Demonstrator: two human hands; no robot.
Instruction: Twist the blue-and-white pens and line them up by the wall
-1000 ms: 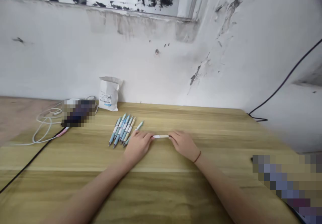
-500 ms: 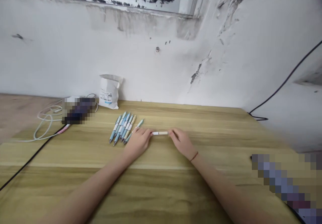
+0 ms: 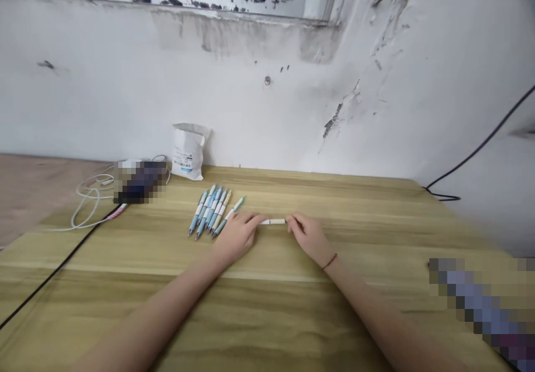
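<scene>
Left hand [image 3: 236,238] lies palm down on the wooden tabletop [image 3: 267,316], arm angled inward, fingers pressed together, tips at one end of a white pen barrel [image 3: 272,222]. Right hand [image 3: 308,239], a thread bracelet [image 3: 330,261] at its wrist, has curled fingers [image 3: 295,224] at the barrel's other end. Barrel lies crosswise between both hands; grip cannot be determined. Beyond the left hand lie fanned blue-and-white pens [image 3: 211,211]; farther back, a white paper bag [image 3: 188,151] stands against the wall [image 3: 267,115].
</scene>
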